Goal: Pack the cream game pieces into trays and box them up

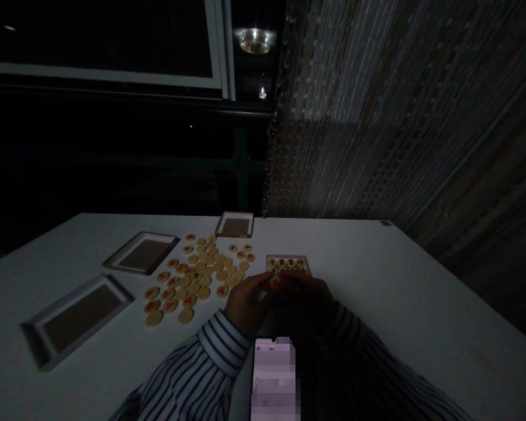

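Note:
In the head view, my left hand (248, 302) and my right hand (314, 297) meet at the near side of a small open box (307, 264). Inside the box, round xiangqi pieces (291, 263) with dark characters stand in a row, faces up. A red-marked xiangqi piece (274, 283) shows between the fingertips of both hands, which are closed around it. Deep shadow covers the right fingers and the near part of the box. To the left of my hands lie several loose xiangqi pieces (193, 288), some face down, others with red or black characters.
Three shallow open trays stand on the white table (377, 304): one near left (123, 286), another behind it (107, 261), a third at the back (217, 225). A lit phone (274, 374) is below my wrists. A string curtain (355, 117) hangs beyond the table, beside a dark window.

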Available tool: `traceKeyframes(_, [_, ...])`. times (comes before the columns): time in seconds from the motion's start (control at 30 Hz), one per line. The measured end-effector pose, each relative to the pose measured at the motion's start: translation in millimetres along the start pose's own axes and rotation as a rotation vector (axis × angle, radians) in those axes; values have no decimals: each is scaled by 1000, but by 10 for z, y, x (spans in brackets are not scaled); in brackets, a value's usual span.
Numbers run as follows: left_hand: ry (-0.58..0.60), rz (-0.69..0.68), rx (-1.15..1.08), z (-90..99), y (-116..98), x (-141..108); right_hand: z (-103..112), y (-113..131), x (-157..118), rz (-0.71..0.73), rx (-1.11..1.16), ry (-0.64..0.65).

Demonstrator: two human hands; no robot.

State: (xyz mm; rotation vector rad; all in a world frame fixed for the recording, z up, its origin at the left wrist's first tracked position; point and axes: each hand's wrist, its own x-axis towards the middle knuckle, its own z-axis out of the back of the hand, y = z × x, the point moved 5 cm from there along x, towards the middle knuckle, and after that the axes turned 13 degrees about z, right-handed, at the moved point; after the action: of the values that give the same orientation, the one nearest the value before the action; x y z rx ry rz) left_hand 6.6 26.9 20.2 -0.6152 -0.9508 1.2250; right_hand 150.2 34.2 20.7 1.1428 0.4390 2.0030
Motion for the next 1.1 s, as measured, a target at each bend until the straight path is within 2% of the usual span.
traceKeyframes(0.23, [-7,10,4,-18,15,-15,36,136,44,12,15,12])
traceKeyframes(0.47, [18,34,-75,-18,4,-18,6,61,70,46,-11,26])
traceKeyframes(0.7, [10,140,-191,8,52,16,19,62,45,68,-90,44])
traceKeyframes(0.93, [79,218,-267,2,34,28,10,147,87,132,-136,139])
traceKeyframes(1.1, [76,267,-287,-2,51,30,-21,164,127,140,-120,216])
